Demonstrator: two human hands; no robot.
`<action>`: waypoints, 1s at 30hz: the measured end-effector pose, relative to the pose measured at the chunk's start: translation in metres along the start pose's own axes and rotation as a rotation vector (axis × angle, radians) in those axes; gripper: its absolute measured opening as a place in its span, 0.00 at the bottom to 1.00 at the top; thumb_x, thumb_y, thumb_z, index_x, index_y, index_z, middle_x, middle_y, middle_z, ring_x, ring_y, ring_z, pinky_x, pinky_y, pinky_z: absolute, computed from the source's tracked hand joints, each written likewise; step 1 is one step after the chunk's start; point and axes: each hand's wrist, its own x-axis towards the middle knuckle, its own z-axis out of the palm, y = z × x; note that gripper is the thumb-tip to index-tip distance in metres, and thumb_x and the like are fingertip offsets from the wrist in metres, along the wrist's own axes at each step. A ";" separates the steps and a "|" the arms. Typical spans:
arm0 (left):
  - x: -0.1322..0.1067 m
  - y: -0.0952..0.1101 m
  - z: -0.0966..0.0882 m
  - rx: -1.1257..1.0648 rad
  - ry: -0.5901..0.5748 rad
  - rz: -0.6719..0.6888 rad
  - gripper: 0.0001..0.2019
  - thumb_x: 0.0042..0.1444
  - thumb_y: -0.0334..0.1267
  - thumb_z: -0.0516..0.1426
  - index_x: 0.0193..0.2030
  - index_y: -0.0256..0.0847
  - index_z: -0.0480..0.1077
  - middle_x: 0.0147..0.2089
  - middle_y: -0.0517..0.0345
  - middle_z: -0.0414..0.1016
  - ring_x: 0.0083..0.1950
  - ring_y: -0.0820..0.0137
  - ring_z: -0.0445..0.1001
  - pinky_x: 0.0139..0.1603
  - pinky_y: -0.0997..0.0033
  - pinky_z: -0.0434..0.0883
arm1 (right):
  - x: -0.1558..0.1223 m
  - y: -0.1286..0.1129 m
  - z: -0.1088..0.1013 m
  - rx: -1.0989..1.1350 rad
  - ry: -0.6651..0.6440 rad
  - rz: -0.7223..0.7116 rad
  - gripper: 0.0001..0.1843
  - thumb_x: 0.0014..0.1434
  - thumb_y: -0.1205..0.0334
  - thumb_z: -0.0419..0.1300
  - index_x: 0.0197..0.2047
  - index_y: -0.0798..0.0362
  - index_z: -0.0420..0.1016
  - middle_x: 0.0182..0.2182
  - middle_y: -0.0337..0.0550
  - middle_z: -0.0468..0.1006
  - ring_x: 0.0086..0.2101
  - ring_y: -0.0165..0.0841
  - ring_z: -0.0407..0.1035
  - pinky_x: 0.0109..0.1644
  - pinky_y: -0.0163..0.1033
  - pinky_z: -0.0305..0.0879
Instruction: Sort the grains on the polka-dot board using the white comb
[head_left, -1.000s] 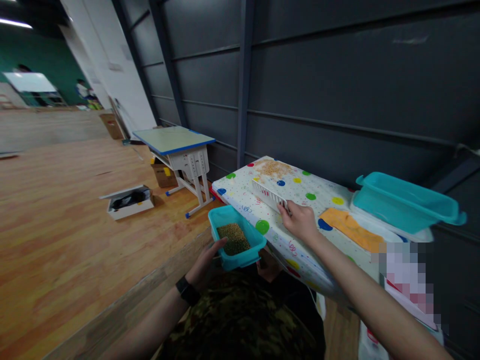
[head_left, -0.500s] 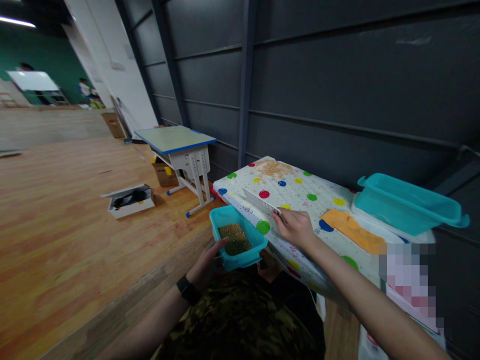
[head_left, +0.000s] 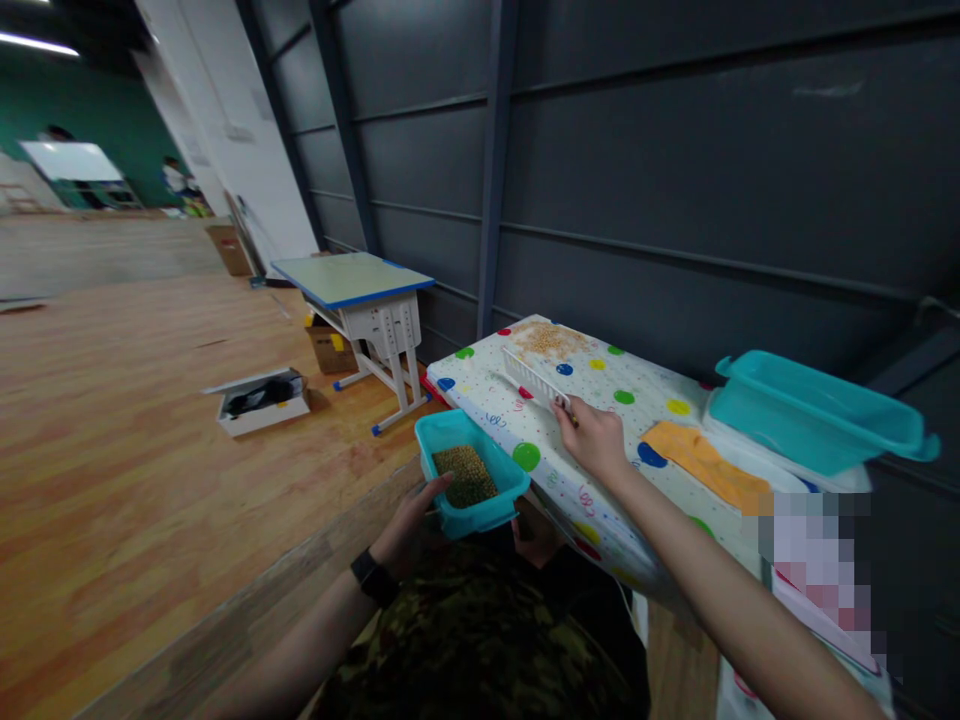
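My left hand grips a turquoise plastic container at its near left side, thumb over the rim. Small yellowish-green beans or grains cover its bottom. It is held over my lap, just off the table's front edge. My right hand is closed on one end of a white comb-like plastic strip, whose row of slots shows. The strip is over the dotted tablecloth; whether it touches the cloth I cannot tell. Beyond it, a scattered patch of tan grains lies at the table's far end.
Right of my right hand lie an orange cloth and a larger turquoise bin on a white lid. A dark panelled wall runs behind the table. To the left are a school desk and an open white box on the floor.
My right hand has moved slightly away from me, carrying the white strip further over the table, and the strip has tilted to show more of its slots. The container has shifted slightly left.
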 end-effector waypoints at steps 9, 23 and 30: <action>-0.002 0.001 0.002 -0.005 -0.009 -0.002 0.21 0.77 0.42 0.61 0.70 0.37 0.79 0.48 0.42 0.91 0.35 0.62 0.87 0.32 0.67 0.82 | 0.001 0.002 0.003 -0.040 -0.177 0.048 0.20 0.79 0.54 0.55 0.45 0.52 0.87 0.25 0.47 0.86 0.25 0.37 0.78 0.31 0.38 0.54; 0.000 -0.001 0.000 -0.003 -0.007 0.003 0.19 0.77 0.43 0.61 0.69 0.37 0.79 0.46 0.44 0.90 0.34 0.64 0.86 0.32 0.68 0.82 | 0.005 0.002 0.003 -0.073 -0.190 0.037 0.20 0.79 0.54 0.56 0.50 0.51 0.89 0.29 0.47 0.89 0.27 0.38 0.80 0.31 0.38 0.54; 0.000 0.000 0.000 -0.004 0.003 0.001 0.18 0.75 0.44 0.63 0.66 0.38 0.82 0.44 0.44 0.90 0.31 0.66 0.83 0.31 0.69 0.80 | 0.006 0.003 0.003 -0.102 -0.202 0.054 0.17 0.78 0.55 0.57 0.49 0.51 0.89 0.28 0.47 0.88 0.26 0.38 0.79 0.31 0.38 0.53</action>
